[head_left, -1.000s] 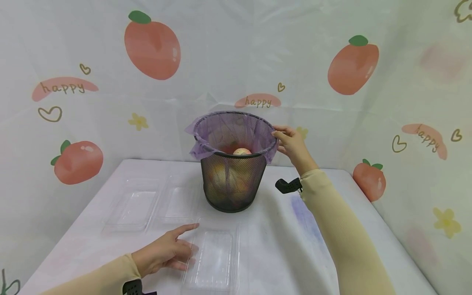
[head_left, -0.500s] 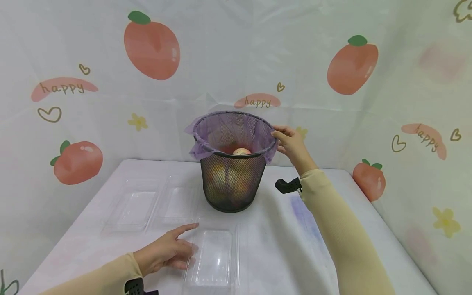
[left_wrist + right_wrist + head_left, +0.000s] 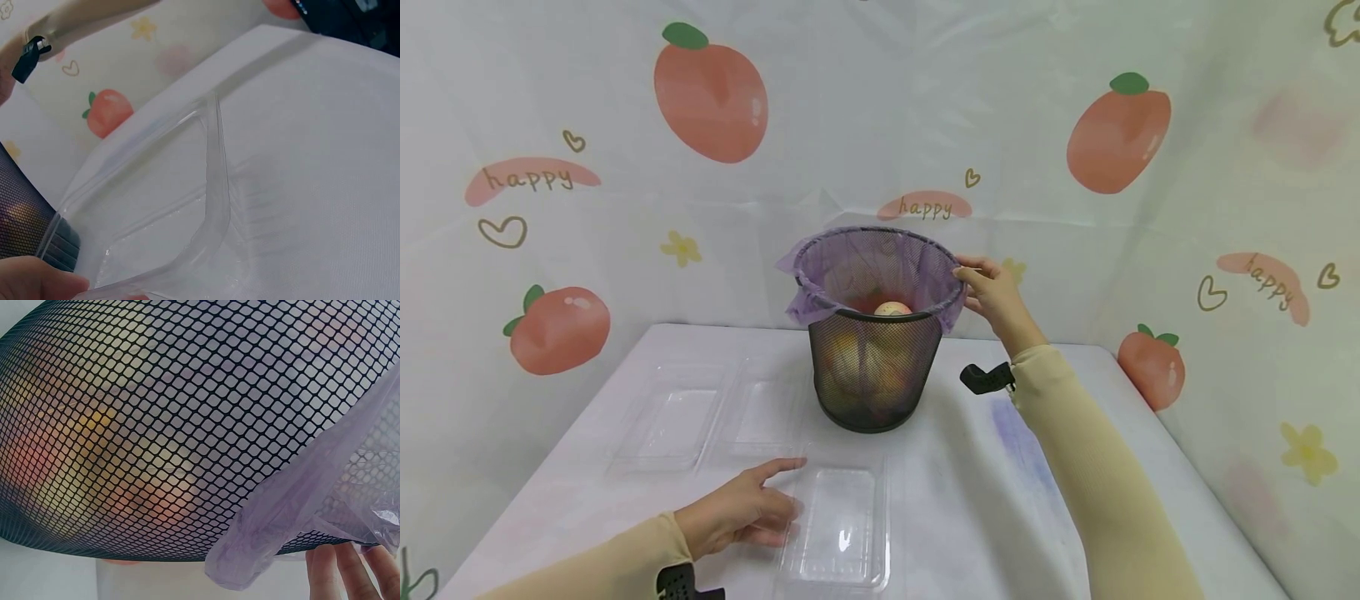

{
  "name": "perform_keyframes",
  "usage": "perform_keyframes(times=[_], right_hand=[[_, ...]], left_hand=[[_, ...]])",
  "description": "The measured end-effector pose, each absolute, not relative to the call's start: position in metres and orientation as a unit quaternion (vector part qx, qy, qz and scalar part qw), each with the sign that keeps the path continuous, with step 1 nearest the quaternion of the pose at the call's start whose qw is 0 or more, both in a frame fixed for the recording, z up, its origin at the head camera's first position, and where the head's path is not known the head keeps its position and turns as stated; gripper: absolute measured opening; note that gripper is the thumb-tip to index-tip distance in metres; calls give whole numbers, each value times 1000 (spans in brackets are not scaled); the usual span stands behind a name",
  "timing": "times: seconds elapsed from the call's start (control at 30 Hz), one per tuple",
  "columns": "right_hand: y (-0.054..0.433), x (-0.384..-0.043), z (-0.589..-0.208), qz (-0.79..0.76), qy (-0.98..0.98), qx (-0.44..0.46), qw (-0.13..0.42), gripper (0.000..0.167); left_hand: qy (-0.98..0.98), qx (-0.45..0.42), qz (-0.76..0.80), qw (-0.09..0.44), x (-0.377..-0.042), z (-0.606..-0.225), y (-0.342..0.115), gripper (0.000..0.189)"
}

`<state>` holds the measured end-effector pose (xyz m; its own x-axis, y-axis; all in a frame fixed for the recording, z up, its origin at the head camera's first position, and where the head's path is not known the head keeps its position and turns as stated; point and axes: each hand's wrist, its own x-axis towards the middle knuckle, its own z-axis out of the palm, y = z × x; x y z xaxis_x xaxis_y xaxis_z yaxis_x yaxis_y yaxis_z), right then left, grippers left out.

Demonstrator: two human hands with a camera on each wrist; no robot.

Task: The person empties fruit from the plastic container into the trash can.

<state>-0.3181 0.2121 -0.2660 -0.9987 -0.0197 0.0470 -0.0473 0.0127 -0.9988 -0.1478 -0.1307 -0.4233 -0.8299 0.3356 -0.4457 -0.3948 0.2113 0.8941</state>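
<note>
A black mesh bin [image 3: 872, 367] lined with a purple plastic bag [image 3: 812, 307] stands upright at mid-table. Round fruit-like items [image 3: 892, 309] lie inside it; their exact kind is unclear through the mesh. My right hand [image 3: 996, 296] grips the bin's right rim over the bag, its fingers outside the mesh in the right wrist view [image 3: 353, 572]. At the table's front, my left hand [image 3: 741, 508] holds the left edge of a clear plastic box [image 3: 838, 525], index finger extended along the far side. In the left wrist view the box looks tilted, with most fingers hidden.
Two more clear plastic boxes [image 3: 676, 421] [image 3: 763, 412] lie left of the bin on the white-covered table [image 3: 955, 500]. A printed fabric backdrop [image 3: 850, 108] rises behind the table and along its sides.
The clear box in my left hand has shifted slightly right, and the glint on it has changed. My right hand and the bin have stayed in place.
</note>
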Motion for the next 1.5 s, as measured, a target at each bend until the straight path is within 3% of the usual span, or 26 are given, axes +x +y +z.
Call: perform_keyframes(times=[1.5], right_hand=[[213,-318,-267,705,-709,31,9,47]], left_hand=[[739,-46,606,289,-148,-419,-133,73]])
